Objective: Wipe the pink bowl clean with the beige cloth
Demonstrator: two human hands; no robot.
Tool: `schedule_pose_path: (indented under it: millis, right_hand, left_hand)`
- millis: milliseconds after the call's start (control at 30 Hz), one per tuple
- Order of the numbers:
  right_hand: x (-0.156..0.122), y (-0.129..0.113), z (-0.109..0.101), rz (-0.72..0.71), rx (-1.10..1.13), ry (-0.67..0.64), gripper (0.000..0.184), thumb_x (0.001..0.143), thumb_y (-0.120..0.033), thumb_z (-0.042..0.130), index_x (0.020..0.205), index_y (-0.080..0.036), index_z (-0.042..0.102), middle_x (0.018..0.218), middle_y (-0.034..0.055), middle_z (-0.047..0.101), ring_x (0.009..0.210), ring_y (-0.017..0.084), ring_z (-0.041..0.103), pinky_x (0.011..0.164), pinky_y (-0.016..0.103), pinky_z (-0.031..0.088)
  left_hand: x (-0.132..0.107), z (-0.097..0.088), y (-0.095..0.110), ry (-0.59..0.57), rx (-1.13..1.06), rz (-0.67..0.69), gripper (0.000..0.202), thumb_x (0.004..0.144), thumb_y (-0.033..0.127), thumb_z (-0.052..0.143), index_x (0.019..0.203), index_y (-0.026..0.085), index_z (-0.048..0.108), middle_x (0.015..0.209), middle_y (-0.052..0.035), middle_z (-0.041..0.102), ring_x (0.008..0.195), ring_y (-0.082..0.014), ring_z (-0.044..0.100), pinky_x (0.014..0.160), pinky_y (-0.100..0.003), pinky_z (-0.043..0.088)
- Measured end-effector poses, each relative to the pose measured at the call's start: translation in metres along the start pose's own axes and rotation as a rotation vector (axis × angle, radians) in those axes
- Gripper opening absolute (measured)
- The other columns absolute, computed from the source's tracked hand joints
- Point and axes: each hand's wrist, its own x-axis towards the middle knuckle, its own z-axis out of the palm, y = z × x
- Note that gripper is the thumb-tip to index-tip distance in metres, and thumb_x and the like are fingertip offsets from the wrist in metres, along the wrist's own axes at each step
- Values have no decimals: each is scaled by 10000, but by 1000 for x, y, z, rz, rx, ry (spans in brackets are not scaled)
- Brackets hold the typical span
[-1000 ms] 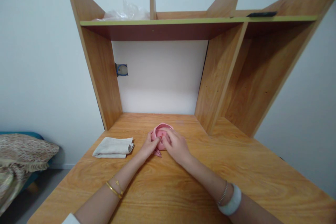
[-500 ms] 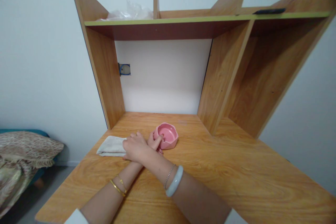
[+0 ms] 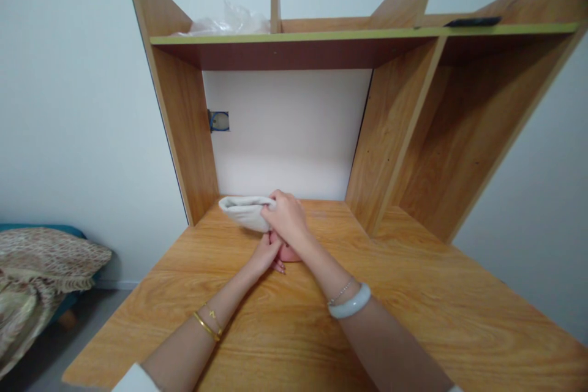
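My right hand (image 3: 285,217) is closed round a folded white cloth (image 3: 243,211) and holds it in the air above the desk. Just below it sits a small pink bowl-shaped dish (image 3: 289,252), almost wholly hidden by both hands. My left hand (image 3: 266,254) rests on the desk with its fingers against the dish's left side. A gold bracelet is on my left wrist, a pale bangle on my right.
The wooden desk (image 3: 413,318) has upright side panels and a shelf (image 3: 321,37) above. A clear plastic bag (image 3: 229,21) and a dark flat object (image 3: 473,21) lie on the shelf. A bed with a patterned blanket (image 3: 37,263) stands at the lower left.
My right hand crossed left to the cloth, picked it up from the desk and carried it above the pink dish. My left hand stayed at the dish.
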Motion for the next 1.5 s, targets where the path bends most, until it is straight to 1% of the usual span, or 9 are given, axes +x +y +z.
schedule_pose_path:
  millis: [167, 367, 567, 767, 933, 1100, 1200, 1333, 1500]
  right_hand:
    - [3, 60, -45, 261, -7, 168, 268, 732, -345, 435, 919, -186, 543, 814, 66, 633, 744, 202, 564, 592, 265, 360]
    - [-13, 103, -76, 462, -179, 218, 286, 723, -381, 451, 925, -191, 522, 807, 79, 624, 724, 216, 570, 530, 254, 327]
    - [-34, 120, -58, 456, -305, 53, 259, 739, -361, 447, 911, -180, 514, 762, 98, 625, 673, 210, 579, 500, 249, 310]
    - [-39, 141, -27, 346, -42, -107, 190, 699, -361, 455, 653, -184, 510, 621, 32, 573, 578, 152, 527, 478, 221, 302]
    - [-28, 146, -27, 396, 312, 32, 222, 662, -394, 470, 605, -180, 480, 526, -18, 490, 495, 120, 465, 455, 213, 312]
    - [-22, 119, -27, 343, 615, 44, 268, 676, -442, 463, 634, -179, 483, 496, -47, 445, 447, 109, 440, 430, 213, 318]
    - [-28, 100, -13, 215, 534, -25, 317, 720, -459, 448, 618, -169, 525, 504, -34, 466, 478, 115, 451, 467, 220, 330]
    - [-41, 94, 8, 58, 348, -42, 362, 784, -448, 406, 685, -167, 612, 657, 26, 552, 681, 161, 511, 641, 267, 377]
    - [-49, 102, 15, -16, 265, -43, 348, 828, -418, 372, 818, -189, 634, 741, 38, 534, 790, 177, 496, 740, 304, 378]
  left_hand:
    - [-6, 1, 2, -3, 23, -31, 439, 834, 464, 400, 1155, 173, 334, 598, 17, 579, 388, -90, 537, 427, -225, 477]
    - [-7, 1, 4, 5, 25, -6, 433, 824, 462, 415, 1124, 161, 332, 443, 64, 513, 315, -87, 513, 330, -160, 428]
    - [-8, 1, 4, 9, 26, 9, 464, 820, 472, 413, 1137, 146, 325, 400, 68, 494, 317, -101, 515, 338, -172, 436]
    - [-8, 1, 3, 32, 29, 36, 406, 816, 450, 430, 1089, 158, 361, 460, 57, 525, 299, -75, 487, 298, -139, 379]
    - [-8, 3, 4, 43, 26, 65, 400, 813, 426, 445, 1105, 164, 366, 525, 43, 565, 289, -56, 474, 282, -123, 336]
    - [-12, 4, 3, 52, 36, 102, 457, 808, 418, 451, 1173, 165, 344, 557, 37, 588, 267, -43, 432, 278, -131, 301]
    - [-12, 4, 1, 92, 63, 223, 492, 785, 400, 496, 1190, 152, 371, 716, -25, 639, 420, -86, 551, 384, -175, 409]
    - [-10, 2, -1, 181, 41, 405, 512, 719, 324, 599, 1167, 134, 438, 1108, -102, 563, 987, -181, 548, 830, -256, 429]
    - [-12, 1, 2, 173, 33, 333, 602, 705, 335, 618, 1233, 162, 385, 1155, -100, 537, 1017, -206, 531, 848, -294, 427]
